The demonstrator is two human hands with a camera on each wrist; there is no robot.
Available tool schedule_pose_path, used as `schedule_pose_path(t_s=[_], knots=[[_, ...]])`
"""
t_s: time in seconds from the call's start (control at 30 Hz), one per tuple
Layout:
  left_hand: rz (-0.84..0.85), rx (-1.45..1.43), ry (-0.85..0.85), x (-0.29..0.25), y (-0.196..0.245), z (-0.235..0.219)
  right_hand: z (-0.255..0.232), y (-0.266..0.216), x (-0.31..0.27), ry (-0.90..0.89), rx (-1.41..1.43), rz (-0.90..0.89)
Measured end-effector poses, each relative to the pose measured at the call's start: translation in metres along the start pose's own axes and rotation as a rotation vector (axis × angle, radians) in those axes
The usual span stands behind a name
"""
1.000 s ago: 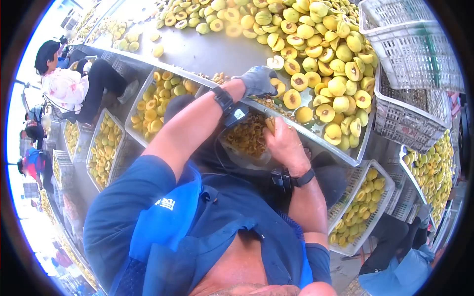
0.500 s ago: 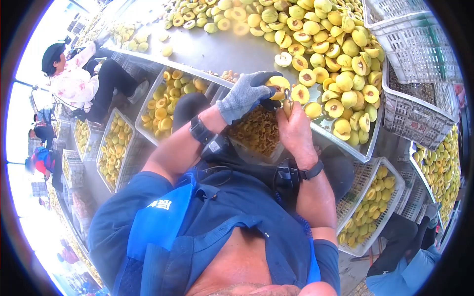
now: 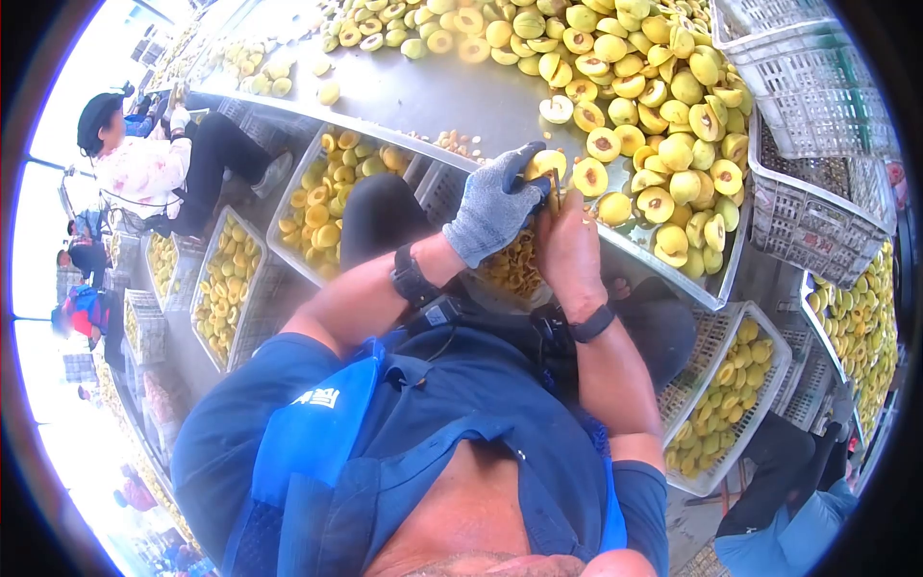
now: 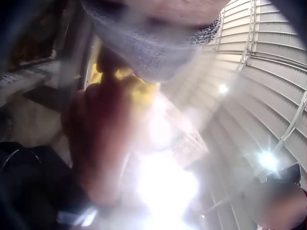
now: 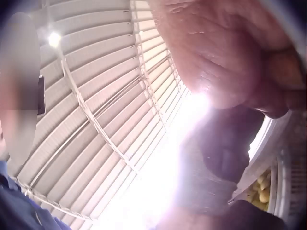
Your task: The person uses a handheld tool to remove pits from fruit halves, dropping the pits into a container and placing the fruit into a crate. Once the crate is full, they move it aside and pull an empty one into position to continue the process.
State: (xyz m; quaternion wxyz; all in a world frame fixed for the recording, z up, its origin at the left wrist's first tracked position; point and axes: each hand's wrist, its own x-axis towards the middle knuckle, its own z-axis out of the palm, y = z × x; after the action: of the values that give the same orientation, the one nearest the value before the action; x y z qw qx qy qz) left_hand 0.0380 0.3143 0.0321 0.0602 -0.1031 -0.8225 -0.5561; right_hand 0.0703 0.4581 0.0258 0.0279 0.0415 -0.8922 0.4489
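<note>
By the edge of the tabletop [image 3: 394, 91], the gloved left hand [image 3: 492, 209] pinches a fruit half [image 3: 545, 164] while the bare right hand [image 3: 569, 252] grips a slender tool [image 3: 554, 191] at it, apparently coring, which next likely calls for a steady scooping turn.

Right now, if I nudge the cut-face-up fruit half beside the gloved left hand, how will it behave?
The fruit half would probably rock rather than roll far: its flat cut face is up, so the rounded side is likely underneath. It may slide, since the bare metal table looks smooth. It's probably fairly stiff; its rim looks round, not sagging.
</note>
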Motion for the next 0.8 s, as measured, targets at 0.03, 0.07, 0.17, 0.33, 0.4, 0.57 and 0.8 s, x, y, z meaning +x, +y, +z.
schedule_pose_path(t_s=[0.03, 0.07, 0.17, 0.33, 0.4, 0.57, 0.8], knots=[[0.080, 0.103, 0.060, 0.001, -0.003, 0.003, 0.001, -0.002, 0.001, 0.040, -0.101, 0.019], [0.080, 0.103, 0.059, 0.001, -0.005, 0.006, 0.001, 0.000, 0.002, 0.040, -0.101, 0.020], [-0.006, 0.065, 0.072, -0.002, -0.012, 0.009, 0.002, 0.004, 0.003, 0.032, -0.144, -0.023], [0.001, 0.131, 0.039, -0.002, 0.006, -0.004, 0.000, 0.004, 0.004, 0.053, -0.257, -0.072], [-0.024, 0.120, 0.034, -0.001, 0.002, -0.005, 0.008, 0.012, 0.006, 0.030, -0.179, -0.105], [0.000, 0.162, -0.006, -0.006, 0.007, -0.013, -0.008, 0.020, 0.012, -0.448, 0.438, 0.146], [-0.289, -0.718, -0.122, 0.008, -0.013, -0.015, -0.006, 0.005, 0.003, -0.177, -0.052, -0.066]])
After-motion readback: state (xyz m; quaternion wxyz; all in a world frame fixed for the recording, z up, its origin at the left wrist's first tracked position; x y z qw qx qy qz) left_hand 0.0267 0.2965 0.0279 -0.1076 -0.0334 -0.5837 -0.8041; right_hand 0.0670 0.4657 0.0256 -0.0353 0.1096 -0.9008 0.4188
